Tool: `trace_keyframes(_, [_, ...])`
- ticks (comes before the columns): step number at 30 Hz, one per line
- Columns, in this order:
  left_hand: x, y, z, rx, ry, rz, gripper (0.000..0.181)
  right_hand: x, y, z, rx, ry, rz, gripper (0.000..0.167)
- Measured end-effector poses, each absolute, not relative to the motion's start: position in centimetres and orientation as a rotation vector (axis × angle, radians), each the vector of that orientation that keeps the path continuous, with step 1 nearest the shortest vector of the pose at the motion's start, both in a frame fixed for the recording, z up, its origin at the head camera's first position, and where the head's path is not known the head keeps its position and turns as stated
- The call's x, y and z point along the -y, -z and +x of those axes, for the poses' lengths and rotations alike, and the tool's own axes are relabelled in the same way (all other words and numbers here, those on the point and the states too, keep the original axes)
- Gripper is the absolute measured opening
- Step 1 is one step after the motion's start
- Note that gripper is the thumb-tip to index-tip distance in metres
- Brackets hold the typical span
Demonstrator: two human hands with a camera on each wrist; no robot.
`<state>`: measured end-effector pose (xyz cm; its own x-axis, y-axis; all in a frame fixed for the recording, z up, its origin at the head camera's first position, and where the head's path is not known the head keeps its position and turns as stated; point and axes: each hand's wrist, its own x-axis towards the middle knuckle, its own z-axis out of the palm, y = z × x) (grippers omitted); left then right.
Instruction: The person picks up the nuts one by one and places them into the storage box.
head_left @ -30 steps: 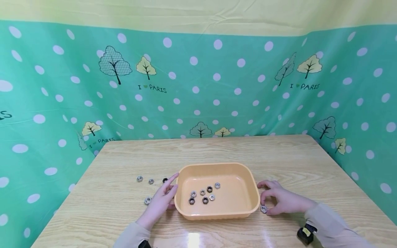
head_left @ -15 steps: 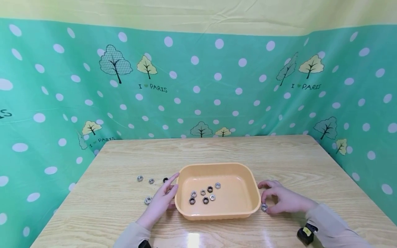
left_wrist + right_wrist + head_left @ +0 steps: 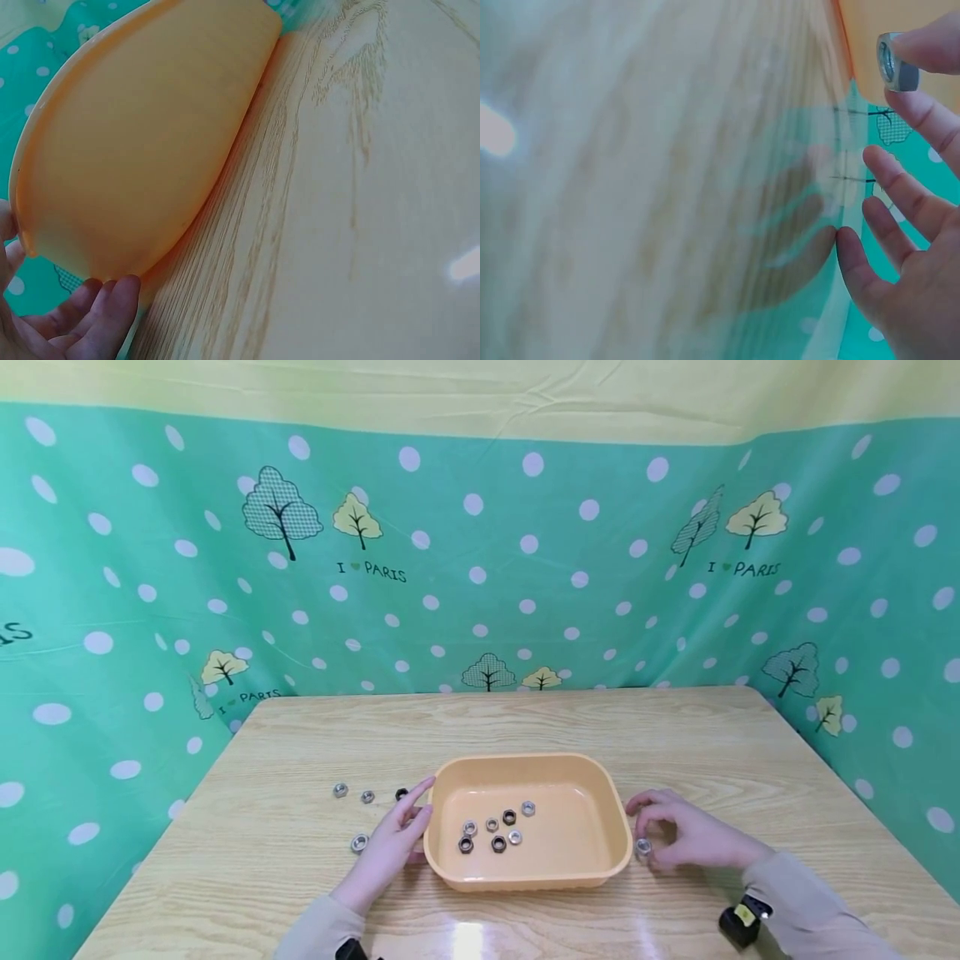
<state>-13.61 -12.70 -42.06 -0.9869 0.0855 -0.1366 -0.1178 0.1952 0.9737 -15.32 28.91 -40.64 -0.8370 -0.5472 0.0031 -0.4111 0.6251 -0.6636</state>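
A peach-coloured plastic bin [image 3: 600, 852] stands on the wooden table, with several silver and dark hex nuts [image 3: 492, 824] on its floor. My left hand [image 3: 393, 839] holds the bin's left end. In the left wrist view, the bent fingertips [image 3: 120, 300] touch the bottom edge of its wall while other fingers reach the rim. Beside the right end, my right hand [image 3: 678, 831] pinches a silver hex nut [image 3: 898, 64] between thumb and index finger. Its other fingers [image 3: 900, 195] are spread apart, over the table in the right wrist view.
Left of the bin lie a few loose nuts: silver ones [image 3: 341, 790], [image 3: 367, 797], a larger one [image 3: 360, 842] near my left hand, and a dark one [image 3: 402, 794]. A green dotted cloth [image 3: 480, 568] hangs behind the table [image 3: 675, 727] and along both sides.
My right hand and the pinched nut have shifted slightly away from me along the bin's right end. The left hand and the bin stay in place.
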Motion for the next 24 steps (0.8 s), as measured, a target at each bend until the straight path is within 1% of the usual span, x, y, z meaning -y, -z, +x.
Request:
trace_keyframes(4, [12.7, 42.1, -13.6, -2.302, -1.896, -0.022, 0.05, -29.1, 40.6, -15.5, -2.701, 0.995, -0.874, 0.027])
trace_keyframes(14, [12.6, 42.1, -13.6, -2.29, -1.919, -0.04, 0.05, -29.3, 40.3, -15.7, -2.729, 1.035, -0.872, 0.028])
trace_keyframes(24, [12.7, 42.0, -13.5, -2.288, -1.916, -0.017, 0.05, -29.2, 39.0, -15.9, -2.804, 1.009, -0.857, 0.03])
